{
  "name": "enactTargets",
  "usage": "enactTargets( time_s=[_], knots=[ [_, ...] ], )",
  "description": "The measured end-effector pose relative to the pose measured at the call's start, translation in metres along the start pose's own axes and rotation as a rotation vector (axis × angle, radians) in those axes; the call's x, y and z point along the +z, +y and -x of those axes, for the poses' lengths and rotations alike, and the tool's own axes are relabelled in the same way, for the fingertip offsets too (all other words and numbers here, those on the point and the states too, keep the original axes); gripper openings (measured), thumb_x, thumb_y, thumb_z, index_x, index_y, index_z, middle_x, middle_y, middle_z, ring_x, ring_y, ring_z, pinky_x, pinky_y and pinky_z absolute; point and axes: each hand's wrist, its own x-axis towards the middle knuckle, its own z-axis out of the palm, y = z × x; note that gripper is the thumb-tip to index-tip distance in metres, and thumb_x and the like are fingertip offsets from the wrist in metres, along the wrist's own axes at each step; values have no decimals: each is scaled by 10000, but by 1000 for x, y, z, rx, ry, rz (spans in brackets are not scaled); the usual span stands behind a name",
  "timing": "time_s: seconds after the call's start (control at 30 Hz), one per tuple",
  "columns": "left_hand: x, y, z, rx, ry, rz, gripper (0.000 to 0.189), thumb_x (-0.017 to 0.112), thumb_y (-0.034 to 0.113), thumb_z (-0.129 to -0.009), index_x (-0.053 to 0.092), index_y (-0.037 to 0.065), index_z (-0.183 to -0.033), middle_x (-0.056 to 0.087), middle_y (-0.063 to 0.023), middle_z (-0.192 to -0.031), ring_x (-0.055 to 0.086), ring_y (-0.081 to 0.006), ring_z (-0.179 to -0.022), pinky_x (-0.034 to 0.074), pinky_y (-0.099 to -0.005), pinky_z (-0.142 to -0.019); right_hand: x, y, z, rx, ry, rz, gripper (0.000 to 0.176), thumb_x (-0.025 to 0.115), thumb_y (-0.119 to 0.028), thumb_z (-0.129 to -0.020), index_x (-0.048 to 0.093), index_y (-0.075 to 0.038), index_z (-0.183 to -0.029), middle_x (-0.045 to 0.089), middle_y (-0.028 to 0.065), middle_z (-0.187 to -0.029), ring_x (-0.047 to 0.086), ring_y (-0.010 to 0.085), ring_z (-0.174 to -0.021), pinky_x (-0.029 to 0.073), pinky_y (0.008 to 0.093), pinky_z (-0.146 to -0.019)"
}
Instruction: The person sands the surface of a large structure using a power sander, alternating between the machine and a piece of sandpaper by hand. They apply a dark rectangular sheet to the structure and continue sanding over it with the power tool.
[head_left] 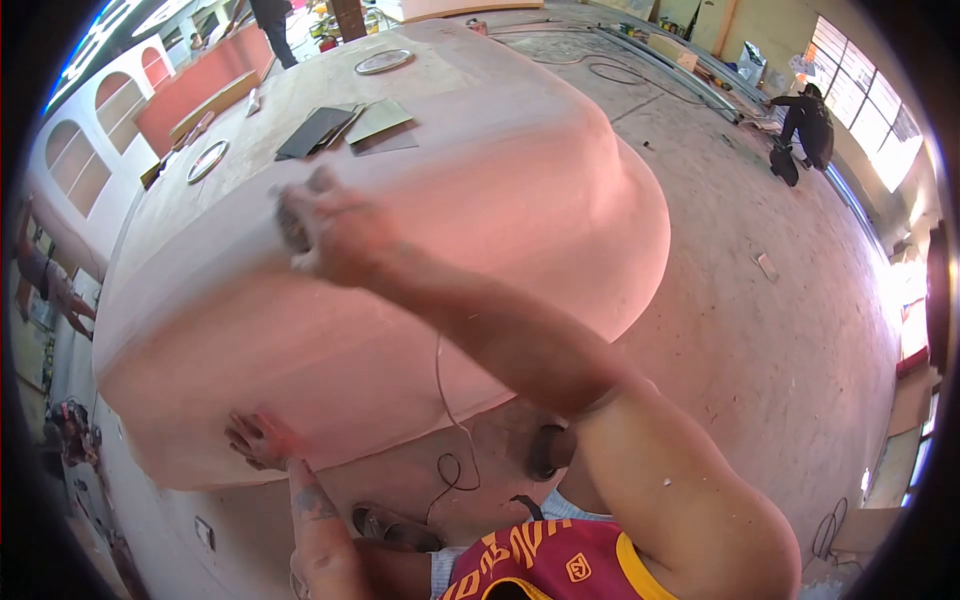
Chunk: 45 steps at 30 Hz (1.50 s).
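A large pink-coated form (500, 170) with rounded edges fills the middle of the head view. Over its upper edge, my right hand (340, 230) is closed around a dark block, blurred by motion, pressed against or just above the surface. Lower down on the left, my left hand (262, 440) lies against the pink side with its fingers spread, holding nothing. On top of the form, beyond my right hand, lie dark sheets (318, 132) and a greenish sheet (382, 125). Two oval metal rings, one at the back (384, 62) and one at the left (208, 161), rest there too.
A person in dark clothes (808, 128) crouches at the right by long metal bars (690, 80). Another person (274, 30) stands at the back. A thin cable (455, 420) loops on the floor near my feet. White arched panels (110, 110) stand at the left.
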Motion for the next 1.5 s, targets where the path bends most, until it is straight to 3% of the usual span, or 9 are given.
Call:
enactTargets(
  time_s=[0.23,0.47,0.63,0.8,0.97,1.13,1.3,1.4,1.5],
  knots=[
    [3,0,-1,-17,-12,-65,671,462,650,-1028,352,409,-1644,252,-10,-1755,199,-300,-1617,154,-577,-1265,-181,126,37,322,246,160,791,844,-319,-758,581,-93,-1469,688,194,-1202,686,319,-1099,549,421,-985],
    [5,4,-1,-46,-23,-79,729,455,702,-1013,328,384,-1656,227,-20,-1762,191,-299,-1621,141,-570,-1281,-225,257,51,340,587,21,688,840,-248,-739,637,-52,-1366,765,164,-1063,750,277,-910,611,402,-819],
    [8,5,-1,-52,6,-17,732,451,713,-1012,343,377,-1652,243,-34,-1757,191,-301,-1621,144,-572,-1279,-168,87,43,437,271,276,709,849,-311,-735,645,-134,-1390,749,109,-964,731,302,-954,588,409,-864],
    [0,3,-1,-33,-7,16,736,455,727,-1004,362,376,-1645,265,-27,-1749,206,-309,-1615,146,-574,-1273,-30,29,9,-2,158,-7,653,873,-374,-755,588,-173,-1307,611,160,-1307,563,366,-1315,543,505,-1006],
    [5,-8,-5,38,-20,-9,734,471,723,-999,381,374,-1639,278,-37,-1744,207,-318,-1611,152,-577,-1265,14,-17,4,-122,-38,-5,690,837,-310,-779,587,-273,-1421,556,128,-1313,582,381,-1266,543,521,-1015],
    [15,-15,-8,108,-5,-89,731,464,710,-1006,373,363,-1644,273,-52,-1745,201,-319,-1614,146,-579,-1265,-24,62,18,-15,96,-34,750,852,-354,-765,578,-191,-1444,555,181,-1441,612,345,-1221,549,467,-1018],
    [-9,11,4,-11,-37,51,734,474,680,-1019,340,346,-1660,233,-56,-1759,190,-319,-1618,129,-576,-1276,-168,115,58,225,328,359,522,839,-323,-716,705,-100,-1168,726,107,-886,688,333,-866,567,448,-819],
    [-2,9,5,-17,-42,-10,743,476,674,-1021,326,337,-1667,216,-59,-1763,182,-323,-1621,132,-576,-1279,-190,221,67,293,542,-210,445,832,-136,-749,673,13,-1137,741,95,-941,699,192,-848,591,377,-751],
    [-7,12,4,-29,-32,0,749,481,666,-1021,323,324,-1669,214,-67,-1764,175,-333,-1622,145,-579,-1278,-197,224,65,308,544,-80,638,830,-129,-755,611,24,-1334,734,162,-1106,722,233,-954,610,376,-831]
  ],
)
